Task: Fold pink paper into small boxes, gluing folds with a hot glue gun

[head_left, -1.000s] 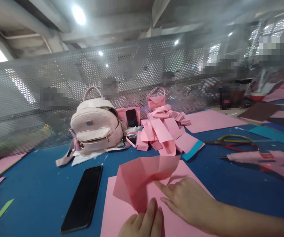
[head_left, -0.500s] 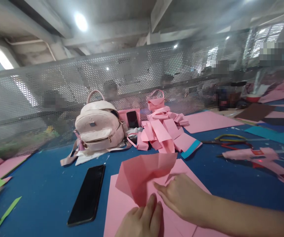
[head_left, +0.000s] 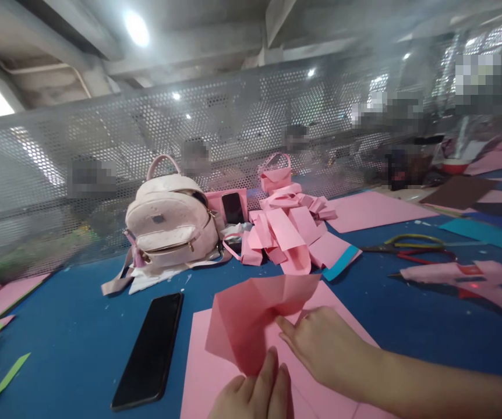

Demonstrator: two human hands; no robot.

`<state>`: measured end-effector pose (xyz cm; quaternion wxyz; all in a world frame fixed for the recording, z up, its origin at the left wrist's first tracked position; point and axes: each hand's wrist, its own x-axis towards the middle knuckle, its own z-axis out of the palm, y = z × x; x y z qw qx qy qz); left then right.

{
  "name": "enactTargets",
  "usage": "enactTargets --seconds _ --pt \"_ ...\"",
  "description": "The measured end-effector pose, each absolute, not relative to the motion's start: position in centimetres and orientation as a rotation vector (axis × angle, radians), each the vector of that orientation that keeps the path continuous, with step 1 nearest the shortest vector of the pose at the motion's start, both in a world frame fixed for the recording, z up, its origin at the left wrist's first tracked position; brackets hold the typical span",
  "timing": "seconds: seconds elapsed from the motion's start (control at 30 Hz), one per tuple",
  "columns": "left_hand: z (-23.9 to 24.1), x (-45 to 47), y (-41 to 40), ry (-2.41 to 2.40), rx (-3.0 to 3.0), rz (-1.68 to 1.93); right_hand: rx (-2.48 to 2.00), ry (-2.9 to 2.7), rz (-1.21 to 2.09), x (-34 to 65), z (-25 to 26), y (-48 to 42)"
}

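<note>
A folded sheet of pink paper (head_left: 251, 317) lies on larger pink sheets (head_left: 198, 349), its far flap bent upward with creases across it. My left hand (head_left: 253, 393) presses on its near edge, fingers close together and bent. At the right side of the flap, my right hand (head_left: 321, 340) bears down on the paper with its index finger pushed toward the fold and the other fingers curled under. The undersides of both hands are hidden.
A black phone (head_left: 148, 352) lies left of the paper. Behind stand a pale backpack (head_left: 170, 218) and a pile of folded pink pieces (head_left: 286, 233). To the right are scissors (head_left: 417, 244) and a pink glue gun (head_left: 465, 276). Green strips (head_left: 9, 381) lie at far left.
The view has shifted slightly. Both hands keep pressing the folded paper, and the raised flap leans a little differently, its right corner reaching farther right.
</note>
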<state>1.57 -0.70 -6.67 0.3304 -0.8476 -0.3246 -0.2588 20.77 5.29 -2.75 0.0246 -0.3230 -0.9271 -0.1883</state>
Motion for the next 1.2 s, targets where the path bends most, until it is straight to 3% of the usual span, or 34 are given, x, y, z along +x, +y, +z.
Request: enactTargets --seconds 0.23,0.67,1.0,1.2 --pt "-7.3 1.9 -0.5 -0.878 -2.152 -0.846 -0.984 -2.902 -0.586 20.8 -2.1 4.3" --pt "-4.3 0.8 -1.6 -0.774 -2.346 -0.445 -0.863 -2.962 -0.533 21.4 -1.4 1.8" --pt "-3.1 0.4 -1.7 -0.846 -2.435 -0.494 -0.699 -2.609 -0.132 22.3 0.5 4.2" --pt "-3.7 0.1 -1.5 -0.820 -2.376 -0.527 -0.611 -2.661 -0.133 21.7 -1.1 4.3"
